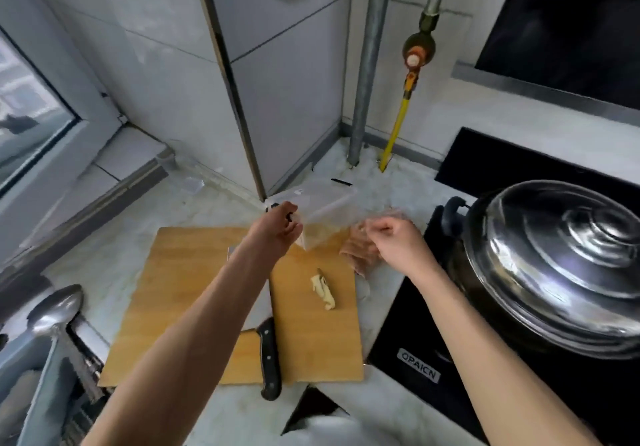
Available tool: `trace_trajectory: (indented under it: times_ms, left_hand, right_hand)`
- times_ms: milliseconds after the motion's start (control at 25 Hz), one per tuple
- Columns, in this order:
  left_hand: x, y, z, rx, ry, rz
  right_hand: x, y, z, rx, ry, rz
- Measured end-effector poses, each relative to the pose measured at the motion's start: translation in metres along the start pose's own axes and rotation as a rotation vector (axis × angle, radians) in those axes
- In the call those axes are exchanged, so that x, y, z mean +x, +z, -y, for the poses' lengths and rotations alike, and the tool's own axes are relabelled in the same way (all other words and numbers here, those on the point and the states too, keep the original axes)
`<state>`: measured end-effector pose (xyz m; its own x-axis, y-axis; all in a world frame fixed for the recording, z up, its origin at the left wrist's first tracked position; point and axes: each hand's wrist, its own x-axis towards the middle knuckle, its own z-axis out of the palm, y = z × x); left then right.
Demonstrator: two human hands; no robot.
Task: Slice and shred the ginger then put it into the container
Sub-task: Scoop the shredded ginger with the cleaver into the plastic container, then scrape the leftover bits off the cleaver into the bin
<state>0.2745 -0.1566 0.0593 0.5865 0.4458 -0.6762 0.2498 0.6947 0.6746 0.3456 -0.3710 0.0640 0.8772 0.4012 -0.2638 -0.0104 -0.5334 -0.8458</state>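
The left hand (282, 226) grips the clear container (317, 217) by its near edge, tilted above the far end of the cutting board (194, 293); the right hand (393, 241) hovers beside it, fingers curled, holding nothing I can make out; both forearms reach forward; tilted so, the pale shreds inside could spill; a ginger (323, 290) piece lies uncut on the board, by the knife (270, 359) whose handle overhangs the tabletop (114, 234) edge and might get knocked.

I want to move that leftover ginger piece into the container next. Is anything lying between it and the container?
Nothing visible does. The ginger piece lies on bare cutting board; the clear container, held tilted by the left hand, is just beyond it. The knife lies off to the ginger's left.
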Motion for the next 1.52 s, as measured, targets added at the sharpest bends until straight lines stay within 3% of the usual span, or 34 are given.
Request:
trace_trajectory:
  times_ms: [280,560,840,1040,1240,1520]
  left_hand:
    - [0.06,0.066,-0.017,0.085,-0.077,-0.05]
    - [0.078,0.067,-0.016,0.187,-0.084,-0.107]
    - [-0.006,-0.029,-0.012,0.316,0.127,-0.011]
    - [-0.064,-0.118,0.022,0.316,0.186,-0.18]
    - [-0.116,-0.152,0.057,0.271,0.173,-0.251]
    - [-0.168,-0.177,0.085,0.208,0.172,-0.328]
  right_hand:
    - [0.007,-0.015,-0.001,-0.048,0.075,-0.031]
    - [0.013,-0.009,0.007,-0.082,0.057,0.04]
    - [-0.002,0.025,-0.002,-0.098,0.061,0.167]
    - [-0.037,0.072,0.002,-0.195,-0.006,0.321]
    - [-0.069,0.135,0.011,-0.447,-0.036,0.436]
    - [-0.098,0.18,0.008,-0.739,-0.089,0.402]
